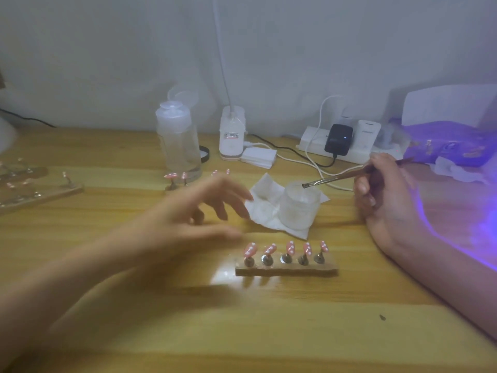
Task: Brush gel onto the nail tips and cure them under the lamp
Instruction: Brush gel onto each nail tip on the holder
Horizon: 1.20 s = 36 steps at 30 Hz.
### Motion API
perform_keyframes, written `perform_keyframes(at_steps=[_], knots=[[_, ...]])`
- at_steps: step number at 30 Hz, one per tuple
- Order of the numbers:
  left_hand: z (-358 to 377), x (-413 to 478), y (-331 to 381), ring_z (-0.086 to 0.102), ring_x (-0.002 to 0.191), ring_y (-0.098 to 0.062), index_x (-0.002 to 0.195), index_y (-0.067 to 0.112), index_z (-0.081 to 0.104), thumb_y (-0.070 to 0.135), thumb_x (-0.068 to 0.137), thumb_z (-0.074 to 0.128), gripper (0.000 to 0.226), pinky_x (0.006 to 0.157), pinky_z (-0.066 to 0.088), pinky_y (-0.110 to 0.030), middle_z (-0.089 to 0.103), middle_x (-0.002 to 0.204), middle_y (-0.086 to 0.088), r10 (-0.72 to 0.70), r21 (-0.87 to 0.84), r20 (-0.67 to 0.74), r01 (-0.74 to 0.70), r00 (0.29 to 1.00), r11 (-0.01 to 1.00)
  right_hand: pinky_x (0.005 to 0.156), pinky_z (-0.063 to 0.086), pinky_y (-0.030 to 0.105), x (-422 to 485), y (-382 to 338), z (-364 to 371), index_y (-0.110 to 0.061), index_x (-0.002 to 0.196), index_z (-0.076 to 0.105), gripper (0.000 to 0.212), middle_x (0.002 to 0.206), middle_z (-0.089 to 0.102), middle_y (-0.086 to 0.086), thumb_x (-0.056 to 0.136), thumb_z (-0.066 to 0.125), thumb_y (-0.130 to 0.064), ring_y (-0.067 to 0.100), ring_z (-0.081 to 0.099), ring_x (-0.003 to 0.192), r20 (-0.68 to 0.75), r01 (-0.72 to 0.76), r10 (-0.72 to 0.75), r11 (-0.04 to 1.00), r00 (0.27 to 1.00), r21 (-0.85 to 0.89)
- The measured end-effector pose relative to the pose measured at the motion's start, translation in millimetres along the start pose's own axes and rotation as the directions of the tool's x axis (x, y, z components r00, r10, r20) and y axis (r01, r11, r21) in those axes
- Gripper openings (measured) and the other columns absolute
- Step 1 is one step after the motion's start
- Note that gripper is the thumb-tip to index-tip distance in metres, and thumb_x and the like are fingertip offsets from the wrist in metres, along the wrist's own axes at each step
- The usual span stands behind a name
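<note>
While loading, brush (333, 179): pinched in right hand (382, 189), bristles at jar (300, 205) mouth.
Left hand (193, 211): spread, empty, mid-left.
Nail tips (286, 249): lower centre, within reach.

The right hand (382, 189) is gripping a thin brush (330, 180), its bristles pointing left and hanging at the rim of a frosted jar (300, 208). The jar is sitting on a crumpled white tissue (265, 189). Left of it, the left hand (193, 219) is hovering over the wooden table (242, 319), blurred, fingers spread and loose, holding nothing. Nearer, five pink nail tips (290, 247) with white dots are standing in a row on a wooden stand (286, 271). At the far right a white lamp (446, 109) is glowing purple, spilling light across the right forearm. A clear bottle (178, 146) is standing further back on the left.
</note>
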<state>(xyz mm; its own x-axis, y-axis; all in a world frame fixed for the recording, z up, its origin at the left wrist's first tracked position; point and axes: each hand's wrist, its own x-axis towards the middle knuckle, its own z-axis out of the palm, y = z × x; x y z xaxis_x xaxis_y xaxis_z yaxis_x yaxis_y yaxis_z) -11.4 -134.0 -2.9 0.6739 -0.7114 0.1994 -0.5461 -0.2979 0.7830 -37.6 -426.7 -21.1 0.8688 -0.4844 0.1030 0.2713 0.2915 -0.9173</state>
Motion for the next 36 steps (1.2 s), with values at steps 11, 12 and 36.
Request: perform_keyframes(at_steps=[11, 12, 36], knots=[[27, 65, 13, 0.048, 0.107, 0.001, 0.142, 0.057, 0.015, 0.045, 0.069, 0.082, 0.1, 0.089, 0.038, -0.012, 0.057, 0.117, 0.028, 0.019, 0.286, 0.079, -0.041, 0.997, 0.957, 0.038, 0.021, 0.017, 3, 2, -2, -0.019, 0.071, 0.047, 0.029, 0.043, 0.043, -0.001, 0.099, 0.052, -0.023, 0.009, 0.027, 0.035, -0.036, -0.011, 0.012, 0.999, 0.999, 0.041], [29, 69, 12, 0.049, 0.105, 0.002, 0.143, 0.055, 0.015, 0.043, 0.069, 0.084, 0.102, 0.087, 0.038, -0.01, 0.057, 0.115, 0.027, 0.017, 0.267, 0.082, -0.038, 0.997, 0.963, 0.037, 0.021, 0.017, 4, 2, -2, -0.019, 0.071, 0.047, 0.029, 0.043, 0.042, -0.001, 0.099, 0.051, -0.023, 0.009, 0.027, 0.035, -0.032, -0.01, 0.011, 0.999, 0.999, 0.044], [29, 65, -15, 0.061, 0.113, -0.007, 0.148, 0.048, 0.023, 0.026, 0.078, 0.081, 0.093, 0.073, 0.051, -0.019, 0.06, 0.111, 0.009, 0.025, -0.091, -0.116, -0.035, 0.993, 0.995, 0.039, 0.02, 0.02, 3, -1, -3, -0.019, 0.072, 0.044, 0.028, 0.044, 0.043, -0.002, 0.1, 0.047, -0.02, 0.009, 0.026, 0.035, 0.01, -0.015, 0.014, 0.996, 1.0, 0.091]])
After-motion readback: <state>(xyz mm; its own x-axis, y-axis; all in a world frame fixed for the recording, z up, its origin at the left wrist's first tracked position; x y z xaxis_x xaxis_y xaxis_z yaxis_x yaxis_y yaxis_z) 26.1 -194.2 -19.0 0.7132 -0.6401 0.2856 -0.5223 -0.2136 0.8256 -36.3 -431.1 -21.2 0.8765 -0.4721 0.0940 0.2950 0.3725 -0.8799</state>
